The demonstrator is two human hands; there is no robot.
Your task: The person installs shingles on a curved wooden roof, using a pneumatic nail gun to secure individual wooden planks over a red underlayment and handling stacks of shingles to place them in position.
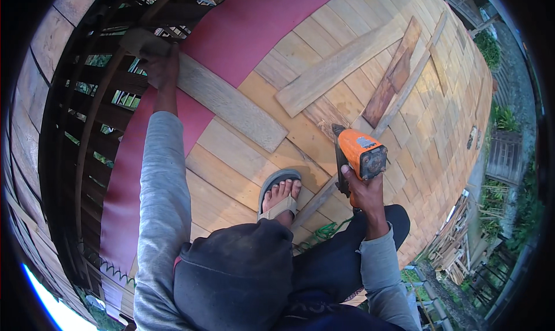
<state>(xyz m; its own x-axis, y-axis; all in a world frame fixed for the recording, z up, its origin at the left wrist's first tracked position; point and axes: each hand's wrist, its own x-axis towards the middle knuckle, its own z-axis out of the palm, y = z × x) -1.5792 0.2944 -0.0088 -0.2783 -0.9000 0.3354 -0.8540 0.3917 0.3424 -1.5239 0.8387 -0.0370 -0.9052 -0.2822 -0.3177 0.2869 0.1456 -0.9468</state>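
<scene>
Weathered boards [26, 128] curved at far left, then my left hand [162, 68] held its fingers round a grey plank [231, 102] lying across the red sheet [231, 39] — positioning seemed underway, careful alignment likely needed next — while my right hand [367, 193] gripped an orange nail gun [354, 145].

No readable text. Right of centre in the frame, a small pale label [365, 142] sits on an orange nail gun [351, 141]; its print is too small to make out.
</scene>
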